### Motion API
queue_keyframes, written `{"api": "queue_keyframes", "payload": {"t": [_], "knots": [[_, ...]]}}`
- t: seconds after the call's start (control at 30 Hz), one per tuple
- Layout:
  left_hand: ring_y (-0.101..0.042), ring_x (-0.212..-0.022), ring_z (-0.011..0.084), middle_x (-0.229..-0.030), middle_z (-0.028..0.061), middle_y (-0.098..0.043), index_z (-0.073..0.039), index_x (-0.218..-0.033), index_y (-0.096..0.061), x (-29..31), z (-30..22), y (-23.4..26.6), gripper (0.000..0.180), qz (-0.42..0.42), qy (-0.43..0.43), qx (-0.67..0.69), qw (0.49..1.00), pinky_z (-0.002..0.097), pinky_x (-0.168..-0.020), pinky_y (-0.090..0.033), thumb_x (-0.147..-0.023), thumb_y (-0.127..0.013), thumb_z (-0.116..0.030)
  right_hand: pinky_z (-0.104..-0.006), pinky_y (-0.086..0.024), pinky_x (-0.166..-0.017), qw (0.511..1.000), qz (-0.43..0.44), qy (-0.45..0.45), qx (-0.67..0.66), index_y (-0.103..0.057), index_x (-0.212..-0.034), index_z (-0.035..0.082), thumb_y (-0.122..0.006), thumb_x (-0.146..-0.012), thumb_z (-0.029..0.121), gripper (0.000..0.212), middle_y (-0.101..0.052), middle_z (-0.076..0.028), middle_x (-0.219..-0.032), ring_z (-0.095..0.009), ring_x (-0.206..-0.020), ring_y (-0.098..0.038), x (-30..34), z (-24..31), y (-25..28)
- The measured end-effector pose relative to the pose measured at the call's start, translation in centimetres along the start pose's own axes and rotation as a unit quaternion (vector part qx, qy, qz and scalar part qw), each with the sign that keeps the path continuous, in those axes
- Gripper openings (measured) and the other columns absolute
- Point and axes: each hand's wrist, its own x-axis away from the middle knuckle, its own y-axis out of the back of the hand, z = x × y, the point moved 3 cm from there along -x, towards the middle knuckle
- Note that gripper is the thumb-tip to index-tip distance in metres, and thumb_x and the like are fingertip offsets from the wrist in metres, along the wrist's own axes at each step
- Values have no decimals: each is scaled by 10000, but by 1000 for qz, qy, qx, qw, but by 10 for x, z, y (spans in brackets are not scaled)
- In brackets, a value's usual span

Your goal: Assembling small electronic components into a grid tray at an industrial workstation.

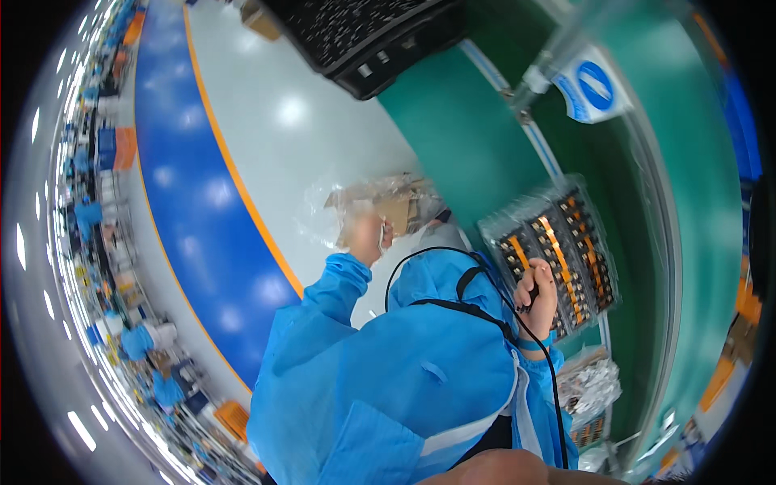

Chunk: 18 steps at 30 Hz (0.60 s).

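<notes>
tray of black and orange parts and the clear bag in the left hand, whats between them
In the head view, a strip of green bench top lies between the tray and the clear bag held by the left hand.

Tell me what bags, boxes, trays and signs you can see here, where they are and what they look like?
Clear plastic bag: crinkly, see-through, by the left hand, over the pale floor.
Cardboard box: brown, behind that bag.
Wrapped tray: clear film over rows of black and orange parts, on the green bench, by the right hand.
Round sign: blue on white, upper right.
Black crate: slotted, top.
</notes>
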Motion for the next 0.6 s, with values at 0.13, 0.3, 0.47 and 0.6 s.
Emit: {"api": "queue_keyframes", "payload": {"t": [0.13, 0.3, 0.47, 0.6], "knots": [[-462, -535, 150, -653, 32, -483, -54, -851, -572, -34, 79, 105, 193, -117, 150, -41, 981, 282, -463, -348, -814, -445, -195, -232, -311, -454, 994, 15, -69, 88, -563, -1148, 70, -503, -1037, 219, 195, -436, 4, -735, -68, -509, -372, -30, -19, -44], [-457, -485, 171, -617, 55, -488, -21, -919, -623, -59, 124, 202, 270, -225, 117, -83, 964, 325, -425, -340, -866, -451, -222, -226, -329, -471, 978, 7, -127, 168, -564, -1146, 59, -493, -1025, 136, 160, -435, -8, -724, -83, -530, -402, -61, -40, -97], [-604, -566, 302, -674, 180, -613, -18, -1008, -683, -124, 48, 255, 291, -316, -78, -91, 941, 407, -517, -476, -918, -508, -232, -225, -324, -467, 964, -7, -137, 230, -561, -1120, 68, -505, -1015, 117, 128, -427, -5, -723, -80, -526, -378, -82, -54, -125], [-561, -1150, 448, -1205, 260, -615, -140, -1239, -639, -162, 16, 313, 384, -295, -194, -475, 806, 477, -989, -463, -929, -507, -324, -236, -288, -429, 943, 42, -181, 274, -556, -1106, 86, -558, -998, 181, 143, -406, 8, -700, -74, -487, -372, -106, -66, -156]]}}
